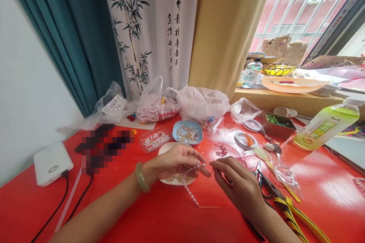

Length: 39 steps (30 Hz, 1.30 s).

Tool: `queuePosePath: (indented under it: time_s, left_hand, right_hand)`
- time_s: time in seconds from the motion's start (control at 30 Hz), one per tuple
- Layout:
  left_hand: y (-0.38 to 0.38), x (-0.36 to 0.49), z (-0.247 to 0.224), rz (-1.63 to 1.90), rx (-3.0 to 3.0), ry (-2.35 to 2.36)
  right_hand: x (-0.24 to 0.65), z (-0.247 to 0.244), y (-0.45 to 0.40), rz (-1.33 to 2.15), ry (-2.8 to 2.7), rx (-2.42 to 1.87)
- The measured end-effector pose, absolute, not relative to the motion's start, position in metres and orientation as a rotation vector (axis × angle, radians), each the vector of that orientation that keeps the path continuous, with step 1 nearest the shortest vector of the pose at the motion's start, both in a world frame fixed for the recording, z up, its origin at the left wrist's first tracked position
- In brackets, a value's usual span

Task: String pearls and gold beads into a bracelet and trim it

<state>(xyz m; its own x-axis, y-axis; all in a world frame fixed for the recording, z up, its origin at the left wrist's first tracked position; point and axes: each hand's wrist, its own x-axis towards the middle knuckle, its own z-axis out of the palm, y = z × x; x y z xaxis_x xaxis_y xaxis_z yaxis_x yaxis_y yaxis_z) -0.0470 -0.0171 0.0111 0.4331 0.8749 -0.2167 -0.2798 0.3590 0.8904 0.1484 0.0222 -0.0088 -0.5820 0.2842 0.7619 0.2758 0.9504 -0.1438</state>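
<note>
My left hand, with a jade-coloured bangle at its wrist, is closed on a pearl bead strand. The strand runs over its fingers and hangs down, its thin chain tail resting on the red table. Fingertips of my right hand pinch the strand's thin end, a fine wire or thread, just right of the left fingers. Whether a small fitting sits between them is hidden. Below my left hand lies a white plate with gold beads, partly covered by that hand.
Behind the hands stand a blue dish and a clear tray of beads. Yellow-handled pliers and scissors lie close to my right hand. A drink bottle is at the right; a white power bank and cables are at the left.
</note>
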Motion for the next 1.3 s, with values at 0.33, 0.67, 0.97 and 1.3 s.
queuePosePath:
  time_s: [0.33, 0.67, 0.97, 1.3]
  left_hand:
    - [-0.0167, -0.0455, 0.0112, 0.811, 0.909, 0.824]
    - [-0.0166, -0.0467, 0.0098, 0.787, 0.928, 0.827]
    - [-0.0163, -0.0464, 0.0082, 0.790, 0.927, 0.802]
    - [-0.0167, -0.0468, 0.0082, 0.802, 0.949, 0.789]
  right_hand:
    - [0.1489, -0.0055, 0.0225, 0.006, -2.222, -0.362]
    - [0.1469, -0.0061, 0.0233, 0.052, -2.194, -0.370]
    - [0.1459, -0.0055, 0.0232, 0.071, -2.195, -0.374]
    - [0.1460, -0.0033, 0.0221, 0.107, -2.183, -0.397]
